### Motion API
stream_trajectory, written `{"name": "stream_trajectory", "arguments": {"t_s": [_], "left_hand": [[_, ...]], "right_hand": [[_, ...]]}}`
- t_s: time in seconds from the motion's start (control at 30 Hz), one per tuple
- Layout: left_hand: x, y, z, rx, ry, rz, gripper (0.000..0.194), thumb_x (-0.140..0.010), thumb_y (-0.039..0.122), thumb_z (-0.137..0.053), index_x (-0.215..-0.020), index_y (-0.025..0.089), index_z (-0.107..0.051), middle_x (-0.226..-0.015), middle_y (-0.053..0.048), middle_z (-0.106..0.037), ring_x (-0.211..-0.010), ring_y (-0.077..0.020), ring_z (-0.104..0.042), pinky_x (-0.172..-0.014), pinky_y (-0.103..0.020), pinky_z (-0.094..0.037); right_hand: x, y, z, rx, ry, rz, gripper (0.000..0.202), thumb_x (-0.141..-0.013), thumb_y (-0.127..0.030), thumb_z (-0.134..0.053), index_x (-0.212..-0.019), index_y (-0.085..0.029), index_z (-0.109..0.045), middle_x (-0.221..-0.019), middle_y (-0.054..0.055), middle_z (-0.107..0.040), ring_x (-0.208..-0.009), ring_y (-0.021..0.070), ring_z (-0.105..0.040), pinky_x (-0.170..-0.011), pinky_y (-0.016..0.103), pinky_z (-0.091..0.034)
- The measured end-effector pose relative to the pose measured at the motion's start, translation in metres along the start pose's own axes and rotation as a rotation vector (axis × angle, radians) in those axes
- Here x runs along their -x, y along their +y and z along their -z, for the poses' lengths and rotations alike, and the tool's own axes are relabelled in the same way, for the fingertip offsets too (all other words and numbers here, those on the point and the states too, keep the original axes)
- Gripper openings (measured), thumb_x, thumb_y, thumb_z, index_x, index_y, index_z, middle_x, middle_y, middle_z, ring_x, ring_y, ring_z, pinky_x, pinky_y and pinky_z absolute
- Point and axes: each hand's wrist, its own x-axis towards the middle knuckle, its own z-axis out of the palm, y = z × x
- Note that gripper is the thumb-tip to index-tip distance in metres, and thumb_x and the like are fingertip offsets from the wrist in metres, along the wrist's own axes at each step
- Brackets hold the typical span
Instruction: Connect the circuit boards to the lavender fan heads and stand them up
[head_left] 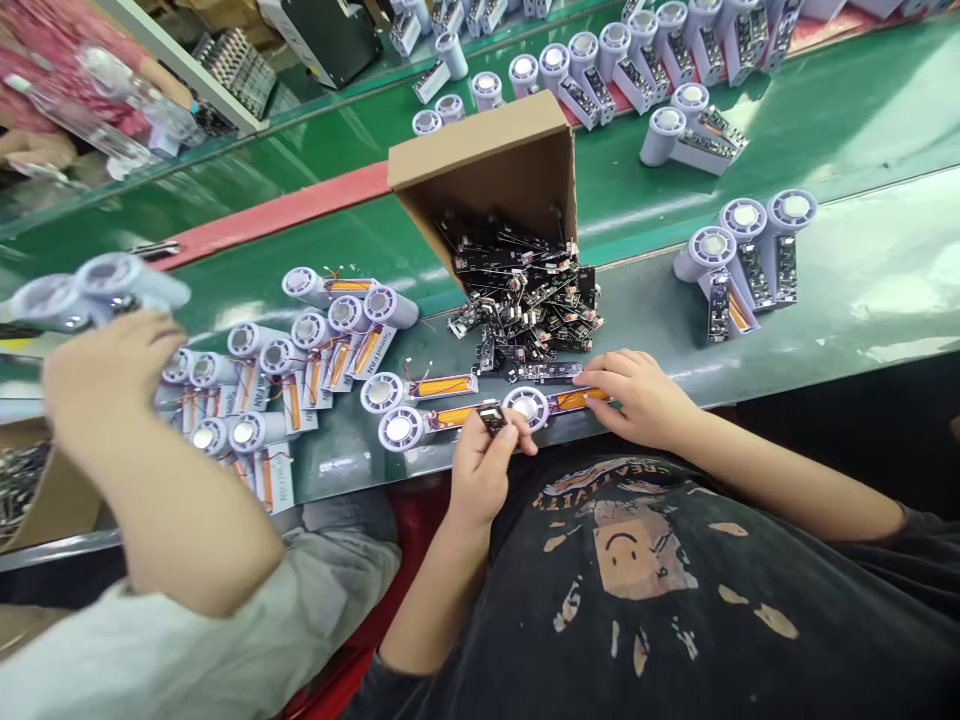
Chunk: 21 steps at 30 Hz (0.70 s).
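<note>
My left hand (pixel 486 458) pinches a small black circuit board (pixel 492 415) at the table's near edge. My right hand (pixel 637 395) rests on a lavender fan unit (pixel 529 405) with an orange battery strip (pixel 574 398), pressing its right end to the green table (pixel 825 290). Two more such units (pixel 420 388) lie just left of it. A tipped cardboard box (pixel 487 160) behind them spills a heap of black circuit boards (pixel 525 290) towards my hands.
A co-worker's hand (pixel 112 370) at the left holds lavender fan units (pixel 90 290) above several more with labels (pixel 285 370). Assembled units stand at the right (pixel 742 250) and along the far belt (pixel 637 50). A second box (pixel 45 500) sits at the lower left.
</note>
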Motion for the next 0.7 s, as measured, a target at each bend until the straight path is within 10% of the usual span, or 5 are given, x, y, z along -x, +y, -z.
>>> {"name": "stream_trajectory", "arguments": {"t_s": [0.13,0.37,0.7], "left_hand": [[0.008,-0.001,0.007,0.069,-0.008,-0.008,0.023,-0.089,0.025,-0.065,-0.087,0.019,-0.042,-0.070,0.006,-0.044,-0.050,-0.0070,-0.044,-0.053,-0.020,-0.042],[0.023,-0.008,-0.006,-0.773,-0.113,-0.137,0.006,-0.090,0.018,-0.057,-0.086,0.017,-0.060,-0.076,0.000,-0.062,-0.067,-0.0120,-0.056,-0.064,-0.022,-0.043],[0.026,-0.044,-0.010,-0.309,0.224,0.113,0.025,-0.093,0.035,-0.059,-0.107,0.014,-0.064,-0.102,-0.009,-0.068,-0.047,-0.0062,-0.049,-0.047,-0.020,-0.043]], "right_hand": [[0.007,0.007,-0.001,-0.054,-0.043,-0.052,0.028,-0.085,-0.013,-0.054,-0.111,-0.017,-0.064,-0.105,0.005,-0.062,-0.093,0.0216,-0.056,-0.083,0.038,-0.044],[0.013,-0.015,-0.016,0.141,0.252,0.309,0.008,-0.093,-0.016,-0.057,-0.097,-0.018,-0.064,-0.093,0.005,-0.061,-0.089,0.0201,-0.047,-0.083,0.038,-0.038],[-0.014,-0.024,-0.045,0.380,0.237,0.293,0.023,-0.100,-0.019,-0.048,-0.088,-0.019,-0.067,-0.090,0.002,-0.063,-0.087,0.0192,-0.043,-0.081,0.038,-0.029]]}}
